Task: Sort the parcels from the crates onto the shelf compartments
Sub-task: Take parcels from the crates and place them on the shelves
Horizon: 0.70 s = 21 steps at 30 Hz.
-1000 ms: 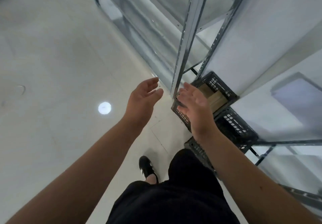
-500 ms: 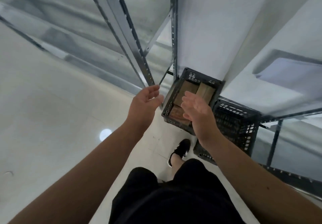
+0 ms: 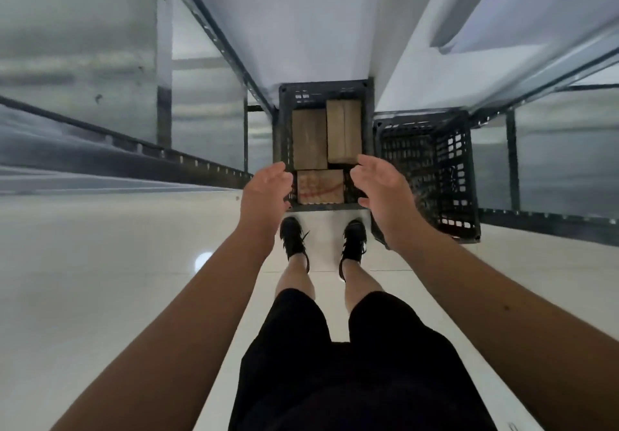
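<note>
partly behind right hand (image 3: 382, 196), parcel crate (image 3: 284, 129)

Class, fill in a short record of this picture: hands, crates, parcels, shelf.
full crate: black, on the floor
parcels: three, brown cardboard, inside the full crate, two behind, one in front
other crate: black, to the right, no parcels visible
left hand: open, holds nothing, over the full crate's near left corner
right hand: open, holds nothing, over its near right corner
shelf: metal, above both crates
</note>
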Each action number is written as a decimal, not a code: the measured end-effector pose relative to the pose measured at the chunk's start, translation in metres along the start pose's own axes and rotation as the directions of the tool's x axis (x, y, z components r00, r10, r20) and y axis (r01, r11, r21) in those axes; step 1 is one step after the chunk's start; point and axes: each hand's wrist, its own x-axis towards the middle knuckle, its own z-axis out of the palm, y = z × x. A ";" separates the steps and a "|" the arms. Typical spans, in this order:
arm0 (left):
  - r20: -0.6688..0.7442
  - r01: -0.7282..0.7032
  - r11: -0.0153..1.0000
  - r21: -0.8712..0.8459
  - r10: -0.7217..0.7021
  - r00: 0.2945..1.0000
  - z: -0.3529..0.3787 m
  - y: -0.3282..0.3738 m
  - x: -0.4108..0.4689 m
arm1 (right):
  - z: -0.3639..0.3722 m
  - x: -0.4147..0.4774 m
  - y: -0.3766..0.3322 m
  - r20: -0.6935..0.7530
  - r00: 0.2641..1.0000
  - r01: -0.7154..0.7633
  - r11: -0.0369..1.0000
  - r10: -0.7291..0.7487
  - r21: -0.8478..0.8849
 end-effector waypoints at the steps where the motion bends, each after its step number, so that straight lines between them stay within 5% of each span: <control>1: 0.028 0.022 1.000 0.004 -0.022 0.999 -0.001 -0.004 0.019 | 0.003 0.008 0.006 -0.024 0.999 -0.022 1.000 0.022 0.001; 14: -0.011 0.316 0.919 0.237 -0.322 0.947 0.023 -0.101 0.199 | 0.063 0.173 0.107 -0.026 0.987 -0.158 0.973 0.156 -0.171; 21: -0.011 0.285 0.912 0.295 -0.295 0.955 0.060 -0.177 0.279 | 0.062 0.282 0.182 -0.109 0.969 -0.240 0.948 0.222 -0.207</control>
